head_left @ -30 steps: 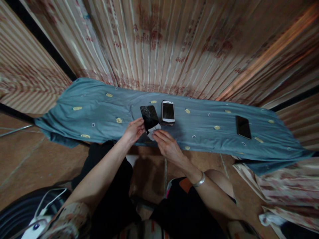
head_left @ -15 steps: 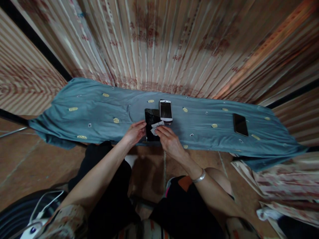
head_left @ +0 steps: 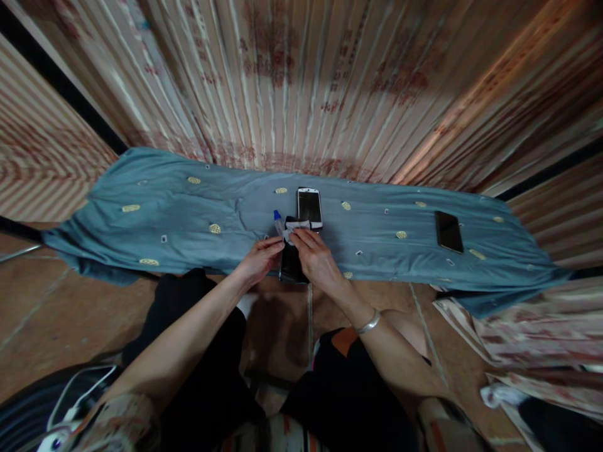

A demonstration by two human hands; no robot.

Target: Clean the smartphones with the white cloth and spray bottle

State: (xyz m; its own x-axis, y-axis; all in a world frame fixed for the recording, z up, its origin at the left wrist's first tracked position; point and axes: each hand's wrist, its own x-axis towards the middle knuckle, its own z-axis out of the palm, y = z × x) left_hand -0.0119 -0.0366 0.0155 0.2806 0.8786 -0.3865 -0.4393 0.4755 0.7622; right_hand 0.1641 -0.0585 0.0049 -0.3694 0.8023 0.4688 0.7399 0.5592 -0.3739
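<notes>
My left hand (head_left: pixel 262 258) is closed, its fingertips round the lower end of a small clear bottle with a pointed blue cap (head_left: pixel 277 215); its lower part is hidden. A crumpled white tissue (head_left: pixel 296 225) is pinched in my right hand (head_left: pixel 316 256), up against the bottle. Below both hands lies a black tablet (head_left: pixel 291 267), largely covered by the right hand. Its near end reaches the front edge of the bench. Just beyond the right fingers a white-framed phone (head_left: pixel 309 208) rests on a dark thing, screen up.
A blue-green cloth with yellow prints (head_left: pixel 226 207) covers the narrow bench. Farther right lies a dark phone (head_left: pixel 449 231). Patterned curtains (head_left: pixel 292 88) hang close behind. A white plug and cable (head_left: pixel 70 414) sit on a black round thing at lower left.
A blue-capped bottle now shows at my left fingertips, which were at the tablet's left edge. The right hand with the tissue has moved up beside it. The tablet sits slightly nearer me.
</notes>
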